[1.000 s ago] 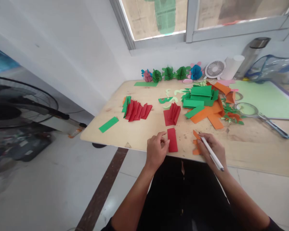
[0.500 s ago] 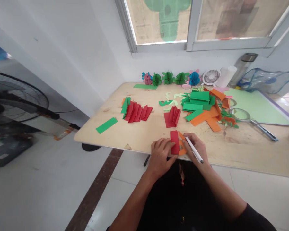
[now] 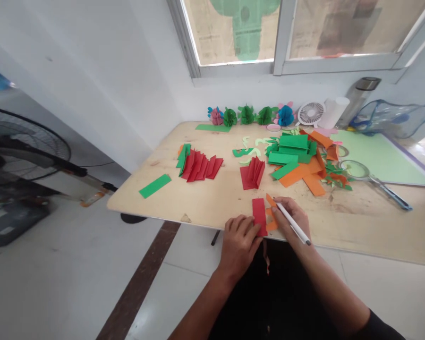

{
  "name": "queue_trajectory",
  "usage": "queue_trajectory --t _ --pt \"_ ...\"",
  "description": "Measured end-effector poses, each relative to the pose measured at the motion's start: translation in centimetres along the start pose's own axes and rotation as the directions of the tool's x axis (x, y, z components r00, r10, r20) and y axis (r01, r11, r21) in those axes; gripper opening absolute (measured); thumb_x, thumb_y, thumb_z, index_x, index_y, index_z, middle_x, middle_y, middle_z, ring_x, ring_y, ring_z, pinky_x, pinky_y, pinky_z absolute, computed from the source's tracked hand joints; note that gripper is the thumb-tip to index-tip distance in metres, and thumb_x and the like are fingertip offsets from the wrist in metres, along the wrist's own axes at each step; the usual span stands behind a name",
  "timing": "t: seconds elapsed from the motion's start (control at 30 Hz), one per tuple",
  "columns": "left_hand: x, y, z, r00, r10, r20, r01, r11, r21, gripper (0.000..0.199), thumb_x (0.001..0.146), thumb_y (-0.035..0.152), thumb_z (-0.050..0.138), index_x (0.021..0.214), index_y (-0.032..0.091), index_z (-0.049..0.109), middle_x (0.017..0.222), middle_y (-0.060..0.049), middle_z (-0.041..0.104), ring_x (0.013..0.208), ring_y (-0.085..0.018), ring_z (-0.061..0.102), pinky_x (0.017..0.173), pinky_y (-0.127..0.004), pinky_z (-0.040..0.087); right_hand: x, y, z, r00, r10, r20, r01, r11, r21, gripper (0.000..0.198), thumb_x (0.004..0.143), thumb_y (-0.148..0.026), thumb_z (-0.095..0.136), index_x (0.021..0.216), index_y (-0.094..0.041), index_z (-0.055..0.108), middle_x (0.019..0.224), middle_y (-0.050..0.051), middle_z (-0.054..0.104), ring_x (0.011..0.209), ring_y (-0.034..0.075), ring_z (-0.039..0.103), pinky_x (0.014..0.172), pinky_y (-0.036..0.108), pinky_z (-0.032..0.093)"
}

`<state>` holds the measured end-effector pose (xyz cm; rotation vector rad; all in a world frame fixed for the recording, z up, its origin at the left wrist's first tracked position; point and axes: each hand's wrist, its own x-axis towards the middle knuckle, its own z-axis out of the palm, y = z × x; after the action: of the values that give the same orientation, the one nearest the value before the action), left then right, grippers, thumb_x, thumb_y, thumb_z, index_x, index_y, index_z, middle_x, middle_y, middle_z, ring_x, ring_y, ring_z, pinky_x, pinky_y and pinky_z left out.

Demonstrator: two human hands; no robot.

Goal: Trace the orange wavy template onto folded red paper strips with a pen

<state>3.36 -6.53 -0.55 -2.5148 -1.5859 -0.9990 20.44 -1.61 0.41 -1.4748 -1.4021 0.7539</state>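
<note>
My left hand is at the front edge of the table, its fingers close together on the lower left part of a folded red paper strip, holding it down against the tabletop. My right hand has its fingers closed around a white pen, whose dark end points down to the right. Beside the strip, an orange paper cutout with gaps in it sits partly under the right fingers. Just beyond lies a fanned bunch of folded red papers.
On the wooden table are more red folds, a green strip, a green stack, orange strips, and a utility knife. Paper figures, a small fan and a steel flask line the wall.
Both hands have shifted slightly toward me and to the right. The red strip has moved the same way, and a narrow gap now shows between it and the orange cutout.
</note>
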Motion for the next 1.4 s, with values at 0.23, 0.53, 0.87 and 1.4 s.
queue_trajectory --t 0.23,0.53,0.87,1.4 --pt "0.4 0.5 -0.7 0.998 0.035 -0.059 -0.040 0.997 -0.071 0.013 0.091 0.018 0.055 0.095 0.019 0.068 0.094 -0.006 0.071 0.090 -0.021 0.062 0.085 -0.038 0.049 -0.4 0.6 -0.9 0.996 0.069 -0.059 -0.062 0.992 0.110 0.030 0.076 -0.040 0.066 0.099 -0.021 0.065 0.074 0.000 0.067 0.060 0.013 0.058 0.053 0.023 0.047" --pt "1.9 0.9 -1.4 0.568 -0.814 0.123 0.538 0.254 -0.804 0.018 0.083 0.033 0.065 0.084 0.016 0.060 0.060 0.001 0.063 0.054 -0.012 0.060 0.052 -0.021 0.047 -0.9 -1.0 -1.4 0.990 0.115 -0.083 -0.097 0.977 0.192 0.032 0.077 -0.040 0.068 0.103 -0.022 0.065 0.077 0.001 0.067 0.065 0.014 0.060 0.057 0.025 0.051" --pt "-0.9 3.4 -3.6 0.560 -0.597 0.574 0.658 -0.100 -0.747 0.057 0.086 0.035 0.064 0.137 0.019 0.043 0.111 -0.012 0.069 0.082 -0.019 0.071 0.069 -0.030 0.058 -0.3 -0.5 0.3 0.996 0.079 -0.041 -0.074 0.992 0.101 0.025 0.078 -0.038 0.066 0.097 -0.022 0.066 0.078 0.001 0.070 0.063 0.014 0.062 0.055 0.024 0.050" --pt "4.2 -2.9 -1.8 0.925 0.123 0.359 -0.058 0.980 -0.188 0.017 0.091 0.027 0.060 0.105 0.023 0.069 0.099 -0.006 0.065 0.095 -0.022 0.058 0.084 -0.036 0.046 -0.4 -0.8 -1.1 0.997 0.032 -0.068 -0.033 0.999 -0.017 0.025 0.080 -0.042 0.064 0.097 -0.023 0.066 0.076 0.002 0.070 0.060 0.014 0.061 0.051 0.024 0.049"
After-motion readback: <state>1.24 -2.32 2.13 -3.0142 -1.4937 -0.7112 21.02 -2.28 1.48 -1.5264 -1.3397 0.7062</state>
